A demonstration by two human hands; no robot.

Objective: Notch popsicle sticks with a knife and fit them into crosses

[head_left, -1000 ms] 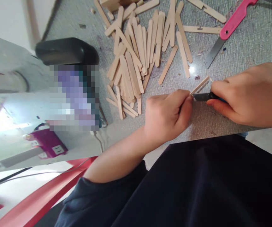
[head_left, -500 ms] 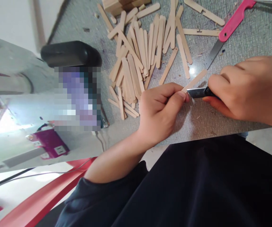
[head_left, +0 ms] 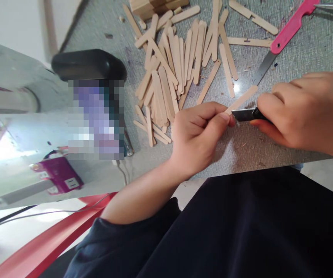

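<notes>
My left hand pinches one end of a wooden craft stick between thumb and fingers, the rest of the stick pointing up and to the right. In my right hand is a utility knife, closed in the fist. Its blade tip meets the stick's lower edge close to my left thumb; whether it bites into the wood cannot be made out. Just beyond lies a pink-handled folding saw or knife with its metal blade out. Loose craft sticks are heaped beside my left hand.
Two notched sticks lie at the back right, and a wooden block at the back. To the left stand a black rounded object, a blurred-out screen and a purple power socket box with cables. The table edge runs before my lap.
The view has shifted slightly, so the table things appear a little further right. Both hands keep their grips, and the knife stays at the same spot on the stick.
</notes>
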